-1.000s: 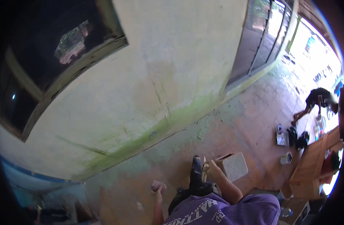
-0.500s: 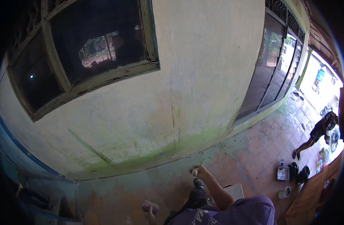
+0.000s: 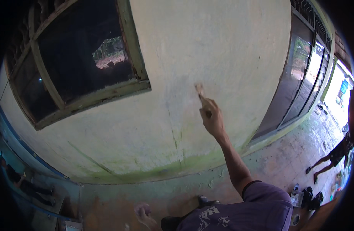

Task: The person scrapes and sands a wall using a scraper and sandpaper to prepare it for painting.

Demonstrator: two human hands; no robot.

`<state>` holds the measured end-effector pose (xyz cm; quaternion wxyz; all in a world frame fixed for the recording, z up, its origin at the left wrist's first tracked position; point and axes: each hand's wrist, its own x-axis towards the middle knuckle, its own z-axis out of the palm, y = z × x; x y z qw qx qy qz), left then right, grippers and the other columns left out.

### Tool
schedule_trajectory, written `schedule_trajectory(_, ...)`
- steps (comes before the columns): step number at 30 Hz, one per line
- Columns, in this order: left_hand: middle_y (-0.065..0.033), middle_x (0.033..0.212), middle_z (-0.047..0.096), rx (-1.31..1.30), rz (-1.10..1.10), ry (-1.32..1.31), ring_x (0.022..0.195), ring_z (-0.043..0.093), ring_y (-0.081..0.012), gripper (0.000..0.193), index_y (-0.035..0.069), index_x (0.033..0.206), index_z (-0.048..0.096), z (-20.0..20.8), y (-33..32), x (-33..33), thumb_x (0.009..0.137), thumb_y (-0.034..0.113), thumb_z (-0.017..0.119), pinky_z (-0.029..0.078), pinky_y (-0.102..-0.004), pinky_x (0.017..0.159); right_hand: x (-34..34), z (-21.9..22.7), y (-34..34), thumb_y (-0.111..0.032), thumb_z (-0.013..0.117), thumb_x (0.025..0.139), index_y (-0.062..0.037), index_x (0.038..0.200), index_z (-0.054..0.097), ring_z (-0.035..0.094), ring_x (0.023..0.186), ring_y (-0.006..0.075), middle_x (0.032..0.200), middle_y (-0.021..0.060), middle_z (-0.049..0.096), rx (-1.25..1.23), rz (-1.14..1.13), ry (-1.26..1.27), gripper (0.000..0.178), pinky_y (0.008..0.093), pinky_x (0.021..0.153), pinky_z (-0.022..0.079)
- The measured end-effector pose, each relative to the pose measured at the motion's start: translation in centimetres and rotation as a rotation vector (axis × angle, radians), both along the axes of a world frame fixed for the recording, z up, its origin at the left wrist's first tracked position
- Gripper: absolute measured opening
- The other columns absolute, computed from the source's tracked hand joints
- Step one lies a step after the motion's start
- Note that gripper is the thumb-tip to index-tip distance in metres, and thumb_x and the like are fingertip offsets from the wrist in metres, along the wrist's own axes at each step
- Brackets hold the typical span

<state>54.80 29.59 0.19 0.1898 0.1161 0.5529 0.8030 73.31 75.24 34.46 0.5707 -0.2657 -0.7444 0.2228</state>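
My right arm reaches up to the pale, stained wall (image 3: 215, 42). My right hand (image 3: 213, 117) is closed round a small flat-ended hand tool (image 3: 199, 89), its pale tip at or close to the wall; whether it is a brush or a scraper I cannot tell. A thin crack and greenish stains run down the wall below it. Low down, my left hand (image 3: 147, 219) grips a dull purple lump (image 3: 142, 209), blurred, its kind unclear.
To the left is a framed window (image 3: 88, 50) with dark glass; a barred window (image 3: 288, 81) stands right. Pale flakes lie on the tiled floor (image 3: 269, 158). A person (image 3: 337, 154) bends at far right near dark bags (image 3: 313, 198); another person (image 3: 28, 184) is at lower left.
My right hand has risen from low near my foot to the wall, carrying the tool. The view has shifted and my left hand has moved slightly, still holding the purple lump.
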Motion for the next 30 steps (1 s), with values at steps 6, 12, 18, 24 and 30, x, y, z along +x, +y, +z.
schedule_trajectory(6,-0.0073,0.107,0.061,-0.105,-0.022,-0.067,0.088,0.056,-0.0181,0.008,0.01,0.103,0.063,12.2,6.8,4.0,0.096,0.012,0.059,0.048,-0.0335,0.077,-2.1,11.8,5.9,-0.005,0.062,0.089,-0.0114,0.136,0.056,0.062,0.078,0.0377,0.094,0.0219,0.059,0.126,-0.297,-0.123,0.047,0.0446,0.07,0.05)
schedule_trajectory(12,-0.0081,0.115,0.058,-0.057,0.066,-0.107,0.102,0.058,-0.0214,0.042,0.005,0.127,0.052,10.4,8.7,3.2,0.089,0.014,0.068,0.047,-0.0364,0.087,-2.5,13.3,6.8,-0.008,0.06,0.092,-0.0095,0.135,0.056,0.063,0.086,0.041,0.097,0.0239,0.06,0.119,-0.335,-0.12,0.044,0.0482,0.072,0.05)
schedule_trajectory(18,-0.0106,0.117,0.057,-0.051,0.053,-0.157,0.103,0.06,-0.0242,0.042,0.003,0.127,0.051,7.2,9.9,2.7,0.089,0.01,0.067,0.051,-0.0391,0.085,-2.8,15.1,6.5,-0.006,0.06,0.091,-0.0052,0.13,0.06,0.062,0.08,0.0402,0.092,0.024,0.06,0.159,-0.375,-0.085,0.039,0.0467,0.071,0.049)
schedule_trajectory(24,-0.0122,0.118,0.056,-0.035,0.049,-0.19,0.105,0.06,-0.0255,0.038,0.002,0.125,0.052,7.4,11.1,2.7,0.089,0.004,0.065,0.052,-0.0398,0.086,-2.8,13.8,5.9,-0.005,0.062,0.09,-0.0021,0.124,0.063,0.061,0.076,0.0397,0.087,0.0242,0.06,0.125,-0.407,-0.115,0.035,0.0456,0.068,0.047)
schedule_trajectory(30,-0.0128,0.12,0.056,-0.073,0.067,-0.208,0.108,0.06,-0.0265,0.035,0.002,0.122,0.052,4.6,11.6,2.2,0.089,0.003,0.064,0.052,-0.0393,0.087,-2.5,14.0,5.4,-0.005,0.062,0.089,-0.0011,0.123,0.064,0.061,0.076,0.0396,0.085,0.0246,0.059,0.144,-0.413,-0.095,0.034,0.0458,0.069,0.048)
